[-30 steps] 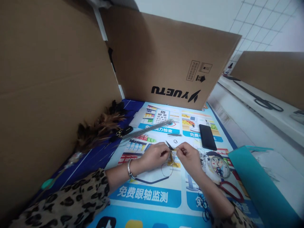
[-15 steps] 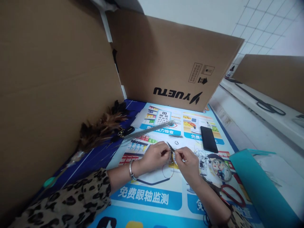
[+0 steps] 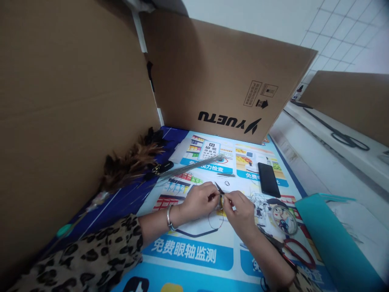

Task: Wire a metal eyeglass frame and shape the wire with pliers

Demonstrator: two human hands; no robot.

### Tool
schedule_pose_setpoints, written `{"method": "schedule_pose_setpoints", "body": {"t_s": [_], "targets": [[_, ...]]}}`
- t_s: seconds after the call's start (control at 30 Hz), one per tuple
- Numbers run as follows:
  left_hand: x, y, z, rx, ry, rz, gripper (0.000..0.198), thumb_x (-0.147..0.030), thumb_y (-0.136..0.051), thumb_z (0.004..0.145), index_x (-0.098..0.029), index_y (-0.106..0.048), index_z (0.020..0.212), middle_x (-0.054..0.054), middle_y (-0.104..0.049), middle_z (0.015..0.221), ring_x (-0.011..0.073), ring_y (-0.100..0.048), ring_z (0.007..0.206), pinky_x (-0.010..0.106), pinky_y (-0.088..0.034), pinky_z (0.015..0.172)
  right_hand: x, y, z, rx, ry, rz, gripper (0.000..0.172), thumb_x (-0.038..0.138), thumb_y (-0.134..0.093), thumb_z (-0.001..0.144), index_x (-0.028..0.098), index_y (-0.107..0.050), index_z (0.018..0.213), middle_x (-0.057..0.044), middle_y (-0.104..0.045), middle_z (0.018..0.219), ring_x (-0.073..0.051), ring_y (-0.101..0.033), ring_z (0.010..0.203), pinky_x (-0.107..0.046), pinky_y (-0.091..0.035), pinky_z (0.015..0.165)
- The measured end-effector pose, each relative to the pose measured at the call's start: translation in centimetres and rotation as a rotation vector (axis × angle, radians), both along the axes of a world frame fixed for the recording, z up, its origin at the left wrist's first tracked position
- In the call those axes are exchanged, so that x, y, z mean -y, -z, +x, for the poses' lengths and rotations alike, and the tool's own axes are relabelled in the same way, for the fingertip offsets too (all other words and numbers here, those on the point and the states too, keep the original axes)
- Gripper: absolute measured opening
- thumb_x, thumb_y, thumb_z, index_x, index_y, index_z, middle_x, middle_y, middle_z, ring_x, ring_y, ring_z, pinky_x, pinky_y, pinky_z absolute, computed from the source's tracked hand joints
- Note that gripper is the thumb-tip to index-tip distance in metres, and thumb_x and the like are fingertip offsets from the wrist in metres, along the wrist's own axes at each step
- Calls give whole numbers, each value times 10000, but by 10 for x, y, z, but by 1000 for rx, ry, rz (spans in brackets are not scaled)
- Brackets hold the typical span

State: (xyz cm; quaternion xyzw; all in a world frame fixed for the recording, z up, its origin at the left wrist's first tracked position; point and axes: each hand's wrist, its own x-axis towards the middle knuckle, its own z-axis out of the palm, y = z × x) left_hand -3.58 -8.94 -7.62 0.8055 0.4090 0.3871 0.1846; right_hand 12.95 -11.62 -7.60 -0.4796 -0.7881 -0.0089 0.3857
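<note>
My left hand (image 3: 199, 200) and my right hand (image 3: 241, 213) meet over the printed table mat (image 3: 194, 251), fingertips pinched together. Between them they hold a small dark feather piece (image 3: 219, 188) with a thin dark wire loop (image 3: 215, 220) hanging below it. A bit of yellow shows at the pinch. A silver bangle (image 3: 168, 217) sits on my left wrist. Both sleeves are leopard print.
Brown feathers (image 3: 130, 162) lie at the left by the cardboard wall (image 3: 69, 101). A bundle of thin metal wires (image 3: 191, 165), a black phone (image 3: 268, 179), red-handled scissors (image 3: 296, 249), a teal folder (image 3: 331, 239) and a small black ring (image 3: 227, 183) lie around. A YUETU carton (image 3: 225, 77) stands behind.
My right hand has moved left, closer to my left hand, so the fingertips now touch. The camera has tilted slightly.
</note>
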Motion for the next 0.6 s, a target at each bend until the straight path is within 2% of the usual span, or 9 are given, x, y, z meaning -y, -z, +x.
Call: {"method": "schedule_pose_setpoints", "body": {"t_s": [0.4,0.6], "targets": [[0,-1,-2,-31,-16,-26,98,-126,-509,745,-169,-570,682,10,-555,689,120,-503,650,227,-396,602,3,7,-3,-46,-25,-15,80,150,-521,810,189,-574,763,-42,-593,706,-162,-557,701,-285,-432,672],[1,0,-2,-30,-14,-14,97,-125,-497,756,-164,-563,698,13,-552,703,122,-505,666,229,-399,610,5,6,-7,-95,-12,-66,107,161,-505,812,197,-552,722,-19,-558,667,-145,-512,638,-274,-410,642]]}}
